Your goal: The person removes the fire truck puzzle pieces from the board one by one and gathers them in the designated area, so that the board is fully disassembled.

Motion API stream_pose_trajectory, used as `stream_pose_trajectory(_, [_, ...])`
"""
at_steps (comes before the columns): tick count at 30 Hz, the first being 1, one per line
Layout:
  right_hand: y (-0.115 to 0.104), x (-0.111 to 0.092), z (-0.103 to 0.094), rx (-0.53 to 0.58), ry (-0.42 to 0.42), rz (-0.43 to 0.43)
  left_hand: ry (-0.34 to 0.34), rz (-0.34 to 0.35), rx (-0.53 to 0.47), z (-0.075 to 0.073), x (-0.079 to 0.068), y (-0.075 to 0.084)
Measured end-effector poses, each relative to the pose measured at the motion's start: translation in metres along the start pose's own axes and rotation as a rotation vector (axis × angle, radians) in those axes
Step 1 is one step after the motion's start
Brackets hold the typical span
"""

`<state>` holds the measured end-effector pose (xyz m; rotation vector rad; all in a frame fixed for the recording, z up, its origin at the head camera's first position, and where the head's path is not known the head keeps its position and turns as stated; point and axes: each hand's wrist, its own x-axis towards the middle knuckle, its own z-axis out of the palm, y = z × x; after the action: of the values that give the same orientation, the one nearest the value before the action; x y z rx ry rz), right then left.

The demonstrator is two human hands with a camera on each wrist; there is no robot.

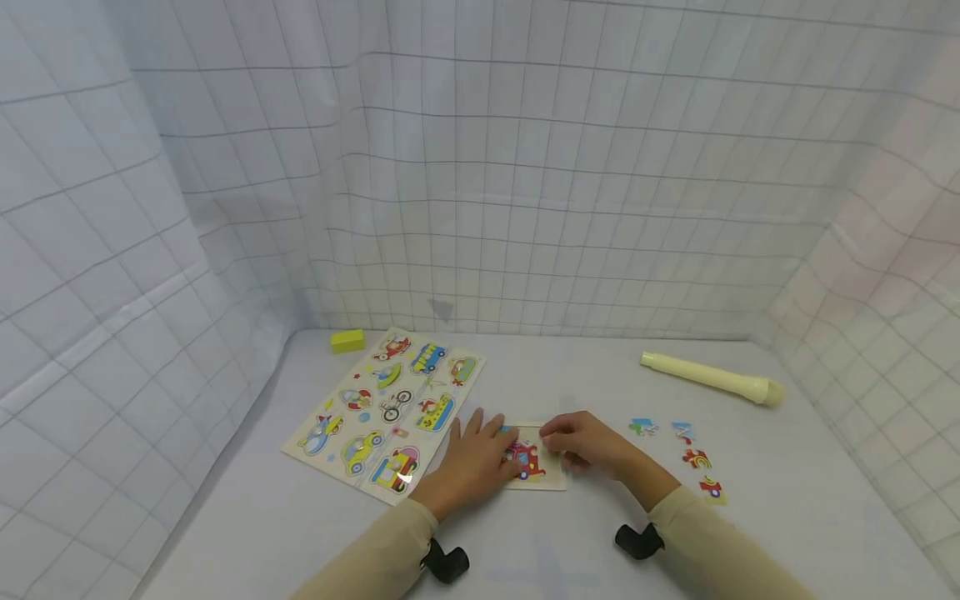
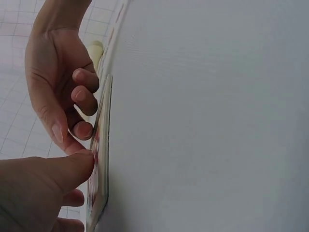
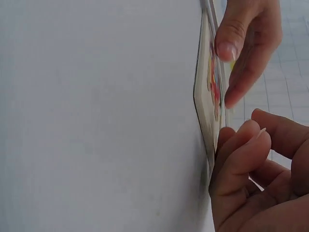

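A small puzzle board [image 1: 553,479] with a red vehicle picture lies flat on the table. My left hand [image 1: 474,457] rests over its left part with fingers spread, the thumb touching the picture. At the board's right edge is my right hand [image 1: 588,443], fingers loosely bent and close to the surface. The right wrist view shows its fingertips [image 3: 251,137] beside the board edge, with no piece visible between them. Further right lie several loose puzzle pieces: a blue-green piece [image 1: 642,427], a blue piece [image 1: 683,431], a red-yellow piece [image 1: 697,458] and a red-purple piece [image 1: 712,489].
Left of the hands lies a large picture board [image 1: 386,408] with vehicle pictures. A yellow block [image 1: 347,341] sits behind it, near the back wall. A pale yellow microphone-shaped stick [image 1: 712,377] lies at the back right. Grid-lined white curtains [image 1: 525,208] enclose the table.
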<state>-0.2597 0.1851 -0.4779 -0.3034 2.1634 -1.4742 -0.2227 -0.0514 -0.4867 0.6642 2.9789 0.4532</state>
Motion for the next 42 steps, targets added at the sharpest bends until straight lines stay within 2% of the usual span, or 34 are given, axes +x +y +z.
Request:
stream_pose_trajectory(5, [-0.008,0.002,0.016,-0.097,0.033,-0.018,0.026,-0.010,0.029,0.000,-0.003,0.002])
stream_pose_trajectory(12, [-0.012,0.003,0.024,-0.170,0.041,-0.037,0.035,-0.026,0.060,0.003,-0.003,0.001])
stream_pose_trajectory(16, [-0.008,0.006,0.025,-0.145,0.051,-0.040,0.026,-0.033,0.055,0.004,-0.003,0.001])
stream_pose_trajectory(28, [-0.008,0.011,0.027,0.078,0.075,0.020,0.010,-0.041,0.022,0.002,-0.003,0.004])
stream_pose_trajectory(42, [-0.004,0.010,0.017,0.101,0.107,0.036,0.024,-0.024,-0.004,0.005,-0.002,0.002])
